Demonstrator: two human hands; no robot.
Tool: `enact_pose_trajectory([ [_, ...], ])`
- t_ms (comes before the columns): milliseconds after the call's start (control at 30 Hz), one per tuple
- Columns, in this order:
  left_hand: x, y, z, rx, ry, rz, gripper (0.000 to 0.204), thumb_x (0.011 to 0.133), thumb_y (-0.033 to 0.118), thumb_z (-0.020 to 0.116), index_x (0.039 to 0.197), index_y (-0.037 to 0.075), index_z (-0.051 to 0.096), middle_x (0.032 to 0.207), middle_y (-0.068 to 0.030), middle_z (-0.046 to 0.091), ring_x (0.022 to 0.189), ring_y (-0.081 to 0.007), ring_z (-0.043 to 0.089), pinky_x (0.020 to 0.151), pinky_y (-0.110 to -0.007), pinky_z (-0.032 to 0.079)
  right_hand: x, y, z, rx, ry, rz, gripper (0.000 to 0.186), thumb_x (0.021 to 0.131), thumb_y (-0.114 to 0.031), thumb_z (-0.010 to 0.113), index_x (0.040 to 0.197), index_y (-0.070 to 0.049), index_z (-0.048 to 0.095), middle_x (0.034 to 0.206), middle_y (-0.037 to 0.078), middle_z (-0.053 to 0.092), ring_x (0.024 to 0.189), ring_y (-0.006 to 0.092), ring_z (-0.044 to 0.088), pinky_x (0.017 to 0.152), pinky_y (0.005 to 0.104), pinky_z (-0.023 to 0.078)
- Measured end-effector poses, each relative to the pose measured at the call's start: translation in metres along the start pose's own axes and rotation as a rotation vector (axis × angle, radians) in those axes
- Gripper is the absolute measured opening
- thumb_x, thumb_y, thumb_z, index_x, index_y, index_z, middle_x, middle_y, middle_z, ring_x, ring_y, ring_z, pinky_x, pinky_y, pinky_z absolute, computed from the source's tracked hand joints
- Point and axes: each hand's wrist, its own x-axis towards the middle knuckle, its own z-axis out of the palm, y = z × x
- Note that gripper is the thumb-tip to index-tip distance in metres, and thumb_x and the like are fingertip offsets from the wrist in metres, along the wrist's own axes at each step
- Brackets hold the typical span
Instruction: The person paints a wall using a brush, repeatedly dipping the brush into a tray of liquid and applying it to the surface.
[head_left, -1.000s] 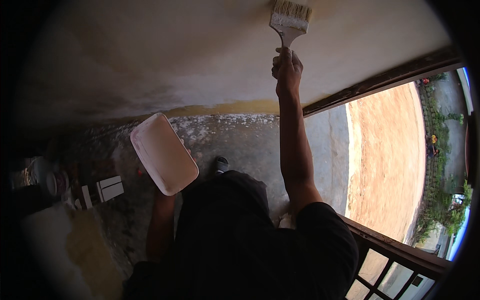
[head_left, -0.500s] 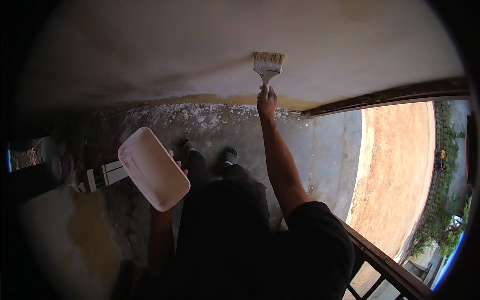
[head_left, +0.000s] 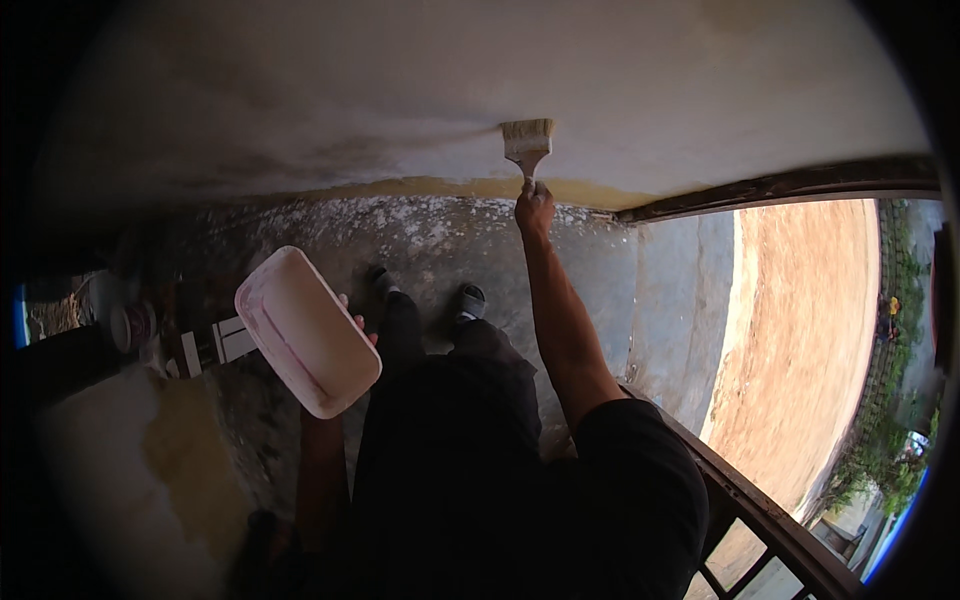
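My right hand grips the handle of a wide flat paintbrush. Its bristles lie against the pale wall, low down above a yellowish unpainted-looking strip. My left hand supports an oblong whitish plastic tub from beneath and its right side; only fingertips show past the rim. Pale liquid, apparently paint, lies inside the tilted-looking tub, whose inner wall bears pinkish-white smears.
White splatters cover the grey floor along the wall. A dark door frame borders an opening on the right, with orange ground outside. White box-like pieces and a bucket stand at left. A dark barred gate is at lower right.
The paintbrush has moved slightly down and left in view, staying on the wall, its bristles now flatter. The tub has shifted a little in my left hand's hold.
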Motion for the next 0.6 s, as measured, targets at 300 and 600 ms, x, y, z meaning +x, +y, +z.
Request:
enact_pose_trajectory([
  [300, 0.016, 0.000, -0.003, -0.025, -0.162, -0.073, 0.066, 0.102, 0.046, 0.042, 0.155, 0.010, 0.026, 0.160, -0.0084, 0.027, 0.141, -0.0381, 0.038, 0.118, -0.062, 0.022, 0.017, 0.053, -0.001, 0.230, 0.035, 0.156, 0.043, 0.096, -0.038, 0.055, 0.091, 0.003, 0.069, 0.073, 0.015, 0.063, 0.065, 0.0285, 0.060, 0.060, 0.0398, 0.045],
  [600, -0.006, -0.004, -0.014, -0.218, 0.083, -0.049, 0.070, 0.101, 0.057, 0.035, 0.158, 0.020, 0.021, 0.162, -0.0061, 0.027, 0.142, -0.0375, 0.035, 0.119, -0.059, 0.014, 0.007, -0.015, -0.059, 0.383, 0.061, 0.163, 0.047, 0.092, -0.040, 0.062, 0.087, 0.006, 0.070, 0.063, 0.007, 0.059, 0.051, 0.0142, 0.053, 0.049, 0.0306, 0.039],
])
